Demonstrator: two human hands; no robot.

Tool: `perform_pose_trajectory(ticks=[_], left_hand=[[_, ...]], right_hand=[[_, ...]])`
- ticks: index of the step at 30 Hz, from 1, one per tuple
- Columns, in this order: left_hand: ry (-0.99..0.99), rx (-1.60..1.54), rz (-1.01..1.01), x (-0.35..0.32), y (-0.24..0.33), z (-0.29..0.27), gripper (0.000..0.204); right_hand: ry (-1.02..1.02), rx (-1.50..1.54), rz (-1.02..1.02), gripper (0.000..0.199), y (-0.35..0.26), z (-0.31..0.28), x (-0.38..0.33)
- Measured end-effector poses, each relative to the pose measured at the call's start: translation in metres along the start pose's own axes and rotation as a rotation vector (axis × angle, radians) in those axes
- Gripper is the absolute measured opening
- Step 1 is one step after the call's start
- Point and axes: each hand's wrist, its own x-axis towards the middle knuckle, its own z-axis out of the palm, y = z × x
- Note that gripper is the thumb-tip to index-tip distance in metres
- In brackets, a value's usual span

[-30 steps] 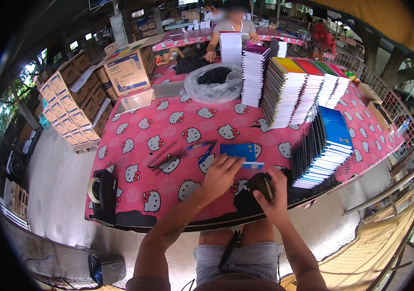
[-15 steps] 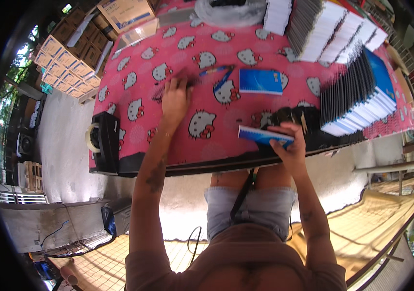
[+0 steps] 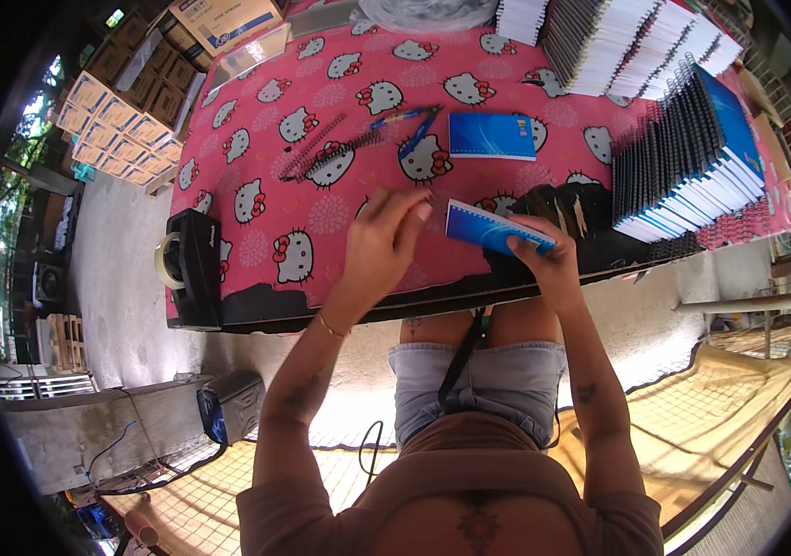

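My right hand (image 3: 548, 255) grips a small blue notebook (image 3: 483, 227) near the table's front edge, thumb on its cover. A row of punched holes runs along the notebook's upper edge. Just left of it, my left hand (image 3: 386, 232) is closed in a pinch; a small dark tip shows at its fingertips, too little to name. Beyond that hand, loose dark spiral coils (image 3: 349, 148) lie on the table. Beside them rests a blue-handled tool (image 3: 421, 134) that looks like pliers. A second blue notebook (image 3: 493, 136) lies flat to the right of the tool.
Black spiral-bound notebooks (image 3: 692, 162) stand stacked at the right, with more white-paged ones (image 3: 618, 46) behind. A black tape dispenser (image 3: 196, 269) sits at the front left corner of the pink patterned table (image 3: 257, 250). Cardboard boxes (image 3: 122, 120) are piled beyond the left side.
My left hand has come back from the coils toward the held notebook, fingers now pinched. My right hand has raised the notebook slightly, away from me.
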Motion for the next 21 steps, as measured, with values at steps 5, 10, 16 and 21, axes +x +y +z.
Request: perform_pose_trajectory(ticks=[5,10,16,21], left_hand=[[0.062,-0.013,0.041,-0.015,0.004,0.009,0.022],[0.05,0.019,0.034,-0.01,-0.002,0.011,0.022],[-0.017,0.001,-0.004,0.0,0.004,0.006,0.019],[-0.031,-0.011,-0.039,-0.006,-0.008,0.007,0.018]], right_hand=[[-0.031,-0.005,-0.023,0.026,-0.003,0.003,0.002],[-0.024,0.008,-0.013,0.026,0.0,0.003,0.001],[-0.015,-0.002,0.026,0.025,-0.004,-0.001,0.005],[-0.024,-0.02,0.037,0.024,0.002,0.002,-0.005]])
